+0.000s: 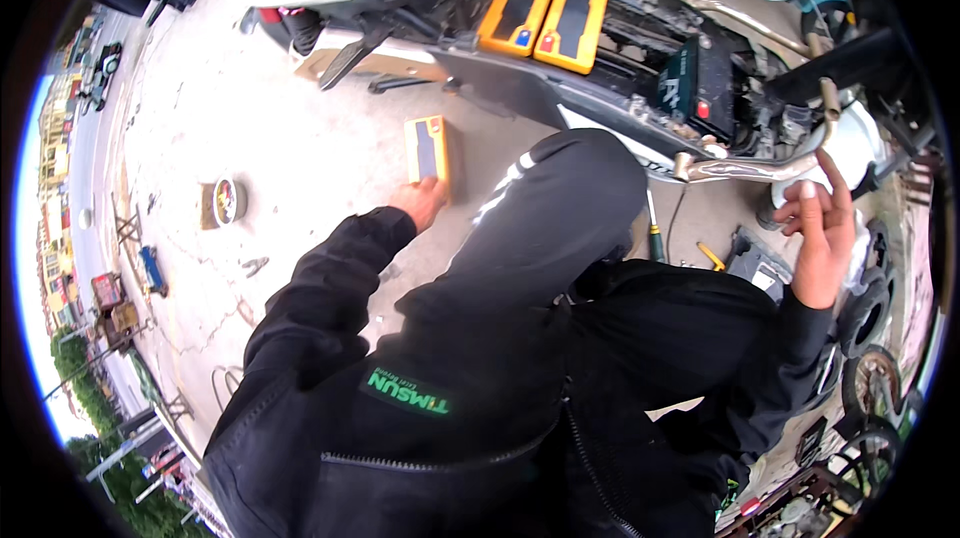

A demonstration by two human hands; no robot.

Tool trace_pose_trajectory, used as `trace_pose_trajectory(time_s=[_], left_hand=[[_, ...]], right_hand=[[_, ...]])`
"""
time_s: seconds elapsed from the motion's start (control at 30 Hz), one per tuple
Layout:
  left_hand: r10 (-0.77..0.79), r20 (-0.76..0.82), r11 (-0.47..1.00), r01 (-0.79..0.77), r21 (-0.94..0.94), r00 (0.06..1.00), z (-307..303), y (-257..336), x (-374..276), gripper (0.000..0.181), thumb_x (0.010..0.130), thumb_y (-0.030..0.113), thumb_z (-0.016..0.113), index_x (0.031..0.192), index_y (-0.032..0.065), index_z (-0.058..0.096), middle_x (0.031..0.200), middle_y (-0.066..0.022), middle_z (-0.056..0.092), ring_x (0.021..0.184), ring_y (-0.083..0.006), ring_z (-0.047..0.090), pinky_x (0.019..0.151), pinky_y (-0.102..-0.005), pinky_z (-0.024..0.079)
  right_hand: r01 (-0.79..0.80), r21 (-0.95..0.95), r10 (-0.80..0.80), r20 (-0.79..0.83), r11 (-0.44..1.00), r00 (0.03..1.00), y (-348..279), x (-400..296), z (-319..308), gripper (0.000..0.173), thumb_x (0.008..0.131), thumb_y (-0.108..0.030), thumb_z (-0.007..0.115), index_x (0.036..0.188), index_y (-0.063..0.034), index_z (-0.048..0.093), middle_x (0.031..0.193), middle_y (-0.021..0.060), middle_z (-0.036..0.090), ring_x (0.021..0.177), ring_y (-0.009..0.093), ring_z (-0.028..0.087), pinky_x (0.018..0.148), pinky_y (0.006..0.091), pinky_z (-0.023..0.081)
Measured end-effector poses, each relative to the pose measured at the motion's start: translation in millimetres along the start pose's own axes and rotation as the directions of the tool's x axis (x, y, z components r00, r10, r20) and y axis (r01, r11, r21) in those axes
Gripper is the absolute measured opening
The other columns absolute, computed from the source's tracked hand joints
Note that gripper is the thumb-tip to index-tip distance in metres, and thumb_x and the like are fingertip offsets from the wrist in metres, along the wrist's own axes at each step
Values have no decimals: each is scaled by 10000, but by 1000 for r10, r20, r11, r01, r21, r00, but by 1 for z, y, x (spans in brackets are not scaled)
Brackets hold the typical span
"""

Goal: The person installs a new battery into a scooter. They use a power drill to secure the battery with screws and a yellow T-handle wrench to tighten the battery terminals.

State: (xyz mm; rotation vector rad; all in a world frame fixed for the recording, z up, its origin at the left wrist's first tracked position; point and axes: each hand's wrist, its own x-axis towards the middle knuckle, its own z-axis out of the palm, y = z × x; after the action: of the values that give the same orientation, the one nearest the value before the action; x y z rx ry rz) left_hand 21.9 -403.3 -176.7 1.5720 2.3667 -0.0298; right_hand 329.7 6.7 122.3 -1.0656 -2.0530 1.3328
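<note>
My left hand grips the near end of a yellow battery beside the scooter, over the concrete floor; whether the battery touches the floor cannot be told. My right hand is raised with bent, spread fingers close to the bent metal tube of the scooter frame, and nothing is seen in it. Two more yellow batteries lie side by side on the opened scooter body. Farther right in the body sits a dark green and black battery with a red terminal cover.
A screwdriver with a green handle, a yellow-handled tool and a dark plastic part lie on the floor below the scooter. A round container stands at left near pliers. Tyres are at the right edge.
</note>
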Motion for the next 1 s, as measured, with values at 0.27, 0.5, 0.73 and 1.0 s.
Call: trace_pose_trajectory(time_s=[0.27, 0.5, 0.73, 1.0], left_hand=[[-137, -158, 991, 134, -25, 978, 15, 2, 7, 272, 938, 348, 594, 863, 87, 579, 792, -113, 631, 622, -313, 668, 557, -423, 542], [109, -63, 992, -105, 64, 992, -1, 9, 7, 197, 921, 237, 582, 990, 65, 517, 843, -144, 606, 659, -333, 663, 572, -436, 552], [83, 34, 996, -83, 11, 996, -3, -4, 13, 195, 931, 248, 566, 932, 53, 562, 861, -166, 621, 693, -348, 668, 621, -442, 562], [-336, -22, 940, 334, -67, 941, -2, 12, 29, 335, 956, 348, 499, 877, 77, 681, 734, -177, 681, 668, -368, 679, 625, -468, 555]], right_hand=[[23, 76, -22, -14, 997, 1000, -6, -5, 5, 470, 964, -132, 597, 1376, 35, 444, 844, 78, 627, 700, 115, 577, 662, 250, 468], [-8, 71, 7, 26, 997, 1000, -9, -3, 6, 471, 959, -132, 610, 1367, 40, 450, 845, 72, 632, 700, 108, 580, 651, 243, 469], [98, 110, -112, 127, 989, 986, -19, -5, 28, 467, 964, -142, 606, 1372, 22, 450, 859, 69, 646, 692, 106, 591, 610, 244, 463], [255, -10, -249, 187, 967, 950, -29, -17, 51, 369, 906, -113, 654, 1232, 30, 558, 780, 122, 681, 651, 148, 642, 645, 285, 511]])
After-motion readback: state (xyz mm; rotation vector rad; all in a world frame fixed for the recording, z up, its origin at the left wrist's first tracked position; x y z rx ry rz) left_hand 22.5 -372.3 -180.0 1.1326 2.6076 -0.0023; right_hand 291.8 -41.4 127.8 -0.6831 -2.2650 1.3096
